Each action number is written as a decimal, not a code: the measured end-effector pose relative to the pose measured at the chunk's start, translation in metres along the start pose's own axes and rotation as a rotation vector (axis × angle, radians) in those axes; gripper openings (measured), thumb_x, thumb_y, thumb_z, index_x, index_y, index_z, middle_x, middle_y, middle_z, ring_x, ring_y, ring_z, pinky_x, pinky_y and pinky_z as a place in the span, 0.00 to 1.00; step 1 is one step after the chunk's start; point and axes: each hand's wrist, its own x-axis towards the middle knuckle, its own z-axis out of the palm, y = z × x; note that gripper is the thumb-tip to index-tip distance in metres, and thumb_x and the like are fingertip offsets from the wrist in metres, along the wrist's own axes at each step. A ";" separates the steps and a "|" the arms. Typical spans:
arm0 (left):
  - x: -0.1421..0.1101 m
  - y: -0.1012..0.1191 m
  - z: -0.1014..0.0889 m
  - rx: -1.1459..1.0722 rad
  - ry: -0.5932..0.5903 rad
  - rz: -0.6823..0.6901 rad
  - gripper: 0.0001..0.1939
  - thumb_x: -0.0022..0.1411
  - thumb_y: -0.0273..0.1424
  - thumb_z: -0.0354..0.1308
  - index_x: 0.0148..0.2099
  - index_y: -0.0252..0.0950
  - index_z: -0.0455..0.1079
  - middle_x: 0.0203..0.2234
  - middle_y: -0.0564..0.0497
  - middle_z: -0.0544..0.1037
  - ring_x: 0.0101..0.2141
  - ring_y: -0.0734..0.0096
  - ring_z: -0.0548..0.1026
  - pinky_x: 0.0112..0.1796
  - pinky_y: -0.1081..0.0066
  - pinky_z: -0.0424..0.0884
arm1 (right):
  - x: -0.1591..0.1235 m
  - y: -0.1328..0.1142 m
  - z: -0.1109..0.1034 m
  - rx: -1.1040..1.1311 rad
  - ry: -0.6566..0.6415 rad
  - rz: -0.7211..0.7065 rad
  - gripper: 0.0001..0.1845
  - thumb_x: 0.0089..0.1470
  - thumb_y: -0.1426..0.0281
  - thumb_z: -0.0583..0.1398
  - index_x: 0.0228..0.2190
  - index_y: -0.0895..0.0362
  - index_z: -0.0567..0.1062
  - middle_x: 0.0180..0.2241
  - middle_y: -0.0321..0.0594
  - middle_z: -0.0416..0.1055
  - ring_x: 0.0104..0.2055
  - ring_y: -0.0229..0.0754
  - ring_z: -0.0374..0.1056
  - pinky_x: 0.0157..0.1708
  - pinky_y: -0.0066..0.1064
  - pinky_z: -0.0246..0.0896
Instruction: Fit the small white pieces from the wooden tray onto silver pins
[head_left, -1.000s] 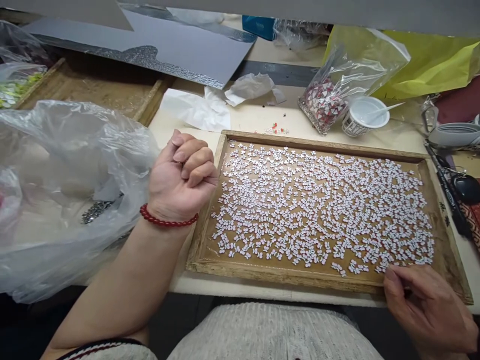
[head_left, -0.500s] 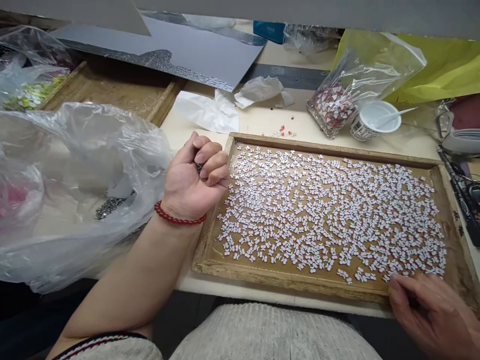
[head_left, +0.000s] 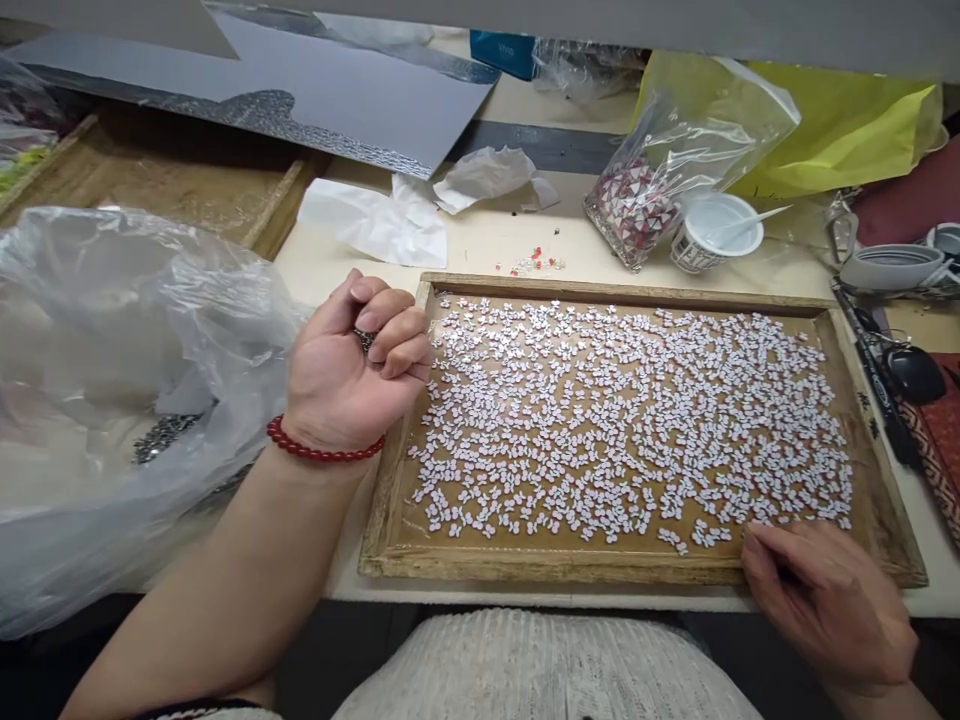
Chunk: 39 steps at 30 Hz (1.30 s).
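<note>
A shallow wooden tray (head_left: 622, 291) lies in front of me, its brown floor covered with several small white bow-shaped pieces (head_left: 622, 420). My left hand (head_left: 349, 365), with a red bead bracelet at the wrist, rests palm-up at the tray's left edge, its fingers curled over small dark metal bits in the palm. My right hand (head_left: 829, 605) rests on the tray's near right rim, fingers bent, with the thumb and forefinger pinched together at the edge of the white pieces; what they pinch is hidden.
A large clear plastic bag (head_left: 112, 380) with dark metal bits inside lies at the left. Behind the tray are crumpled white paper (head_left: 390, 215), a bag of red and white pieces (head_left: 637, 205), a white cup (head_left: 712, 235), a grey board (head_left: 315, 90) and a second wooden tray (head_left: 172, 180).
The camera view shifted a little. My left hand's fingers have loosened slightly, showing the dark bits in the palm. My right hand stays at the near right rim.
</note>
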 end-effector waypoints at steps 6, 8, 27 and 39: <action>0.000 -0.001 0.001 -0.007 -0.027 -0.025 0.21 0.72 0.34 0.31 0.26 0.37 0.52 0.14 0.58 0.56 0.13 0.80 0.51 0.13 0.78 0.49 | 0.005 -0.002 0.000 -0.052 0.002 -0.185 0.08 0.49 0.79 0.62 0.32 0.59 0.69 0.19 0.32 0.68 0.21 0.32 0.62 0.26 0.27 0.59; 0.000 -0.001 0.001 -0.008 -0.025 -0.023 0.21 0.72 0.34 0.31 0.26 0.37 0.53 0.14 0.58 0.55 0.13 0.80 0.50 0.13 0.78 0.49 | 0.007 -0.003 0.000 -0.046 -0.010 -0.187 0.08 0.49 0.80 0.61 0.32 0.59 0.69 0.19 0.32 0.67 0.21 0.32 0.61 0.26 0.27 0.59; 0.000 -0.004 0.002 0.040 0.000 -0.131 0.21 0.70 0.35 0.41 0.23 0.37 0.46 0.12 0.57 0.53 0.13 0.78 0.48 0.13 0.76 0.47 | 0.001 -0.006 0.006 -0.046 0.101 -0.174 0.16 0.44 0.81 0.65 0.37 0.59 0.72 0.21 0.31 0.69 0.21 0.32 0.62 0.25 0.28 0.59; 0.001 -0.005 0.003 0.085 -0.027 -0.082 0.21 0.71 0.37 0.37 0.25 0.37 0.54 0.13 0.58 0.56 0.13 0.81 0.49 0.12 0.79 0.48 | 0.000 -0.007 0.000 0.062 0.097 0.065 0.12 0.47 0.79 0.64 0.35 0.55 0.73 0.24 0.31 0.71 0.21 0.33 0.64 0.21 0.27 0.62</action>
